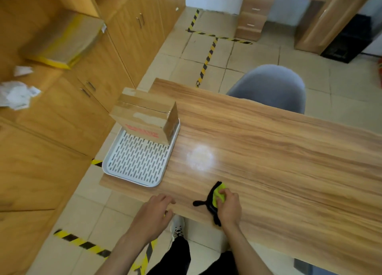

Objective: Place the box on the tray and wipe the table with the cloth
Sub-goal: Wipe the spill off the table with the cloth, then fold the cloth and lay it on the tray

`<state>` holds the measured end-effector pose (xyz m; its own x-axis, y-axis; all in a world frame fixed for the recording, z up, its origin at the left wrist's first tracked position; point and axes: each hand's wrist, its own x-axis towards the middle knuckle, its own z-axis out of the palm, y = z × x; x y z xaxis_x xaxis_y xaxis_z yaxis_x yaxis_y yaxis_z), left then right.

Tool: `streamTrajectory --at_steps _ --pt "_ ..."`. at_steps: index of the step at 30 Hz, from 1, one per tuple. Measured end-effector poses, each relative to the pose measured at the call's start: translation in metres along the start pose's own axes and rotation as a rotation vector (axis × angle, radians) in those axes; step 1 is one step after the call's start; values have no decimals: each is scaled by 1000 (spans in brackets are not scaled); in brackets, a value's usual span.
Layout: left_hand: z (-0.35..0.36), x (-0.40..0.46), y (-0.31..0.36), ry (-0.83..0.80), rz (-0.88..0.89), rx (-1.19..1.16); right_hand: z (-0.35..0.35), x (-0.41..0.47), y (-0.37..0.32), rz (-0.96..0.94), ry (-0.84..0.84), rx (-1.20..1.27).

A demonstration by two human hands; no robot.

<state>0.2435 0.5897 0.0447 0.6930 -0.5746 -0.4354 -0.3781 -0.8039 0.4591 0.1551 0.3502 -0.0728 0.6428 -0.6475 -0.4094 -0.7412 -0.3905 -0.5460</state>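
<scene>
Box (146, 118) sits on tray (135, 163); right hand (228, 205) grips cloth (217, 196) on table (268, 150); left hand (154, 211) empty, loosely open.

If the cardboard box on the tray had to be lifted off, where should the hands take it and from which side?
Grip the cardboard box by its two opposite upright sides, coming down from above with both hands. It stands on the far end of the white tray, its top is flat and taped, and it looks too wide for one hand's fingers.

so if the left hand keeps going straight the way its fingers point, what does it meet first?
Probably only bare tabletop. The left hand rests at the near edge, fingers pointing right and slightly away, towards the cloth under the right hand; it may pass just beyond the cloth. Depth is unclear.
</scene>
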Motion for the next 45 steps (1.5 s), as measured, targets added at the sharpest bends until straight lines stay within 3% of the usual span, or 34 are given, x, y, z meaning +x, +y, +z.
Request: streamTrajectory --at_steps 8,16,22,26,31,34,36,45 --pt "-21 1 -45 12 -8 -106 32 -13 -41 -156 -342 53" --pt "-24 17 -10 13 0 -435 -20 -41 -74 -213 -169 376" --pt "-30 30 45 17 -1 -778 -59 -62 -96 -349 -71 430" --pt "-36 41 69 151 28 -771 -74 -66 -98 -398 -133 496" --pt "-54 60 77 206 40 -856 -103 -39 -81 -124 -90 713" --pt "-67 62 89 177 38 -998 -114 -34 -76 97 -359 801" --pt "-70 61 96 159 21 -1079 -118 -33 -78 104 -470 888" --pt "-39 40 99 259 -186 -1142 -117 -27 -73 -93 -151 925"
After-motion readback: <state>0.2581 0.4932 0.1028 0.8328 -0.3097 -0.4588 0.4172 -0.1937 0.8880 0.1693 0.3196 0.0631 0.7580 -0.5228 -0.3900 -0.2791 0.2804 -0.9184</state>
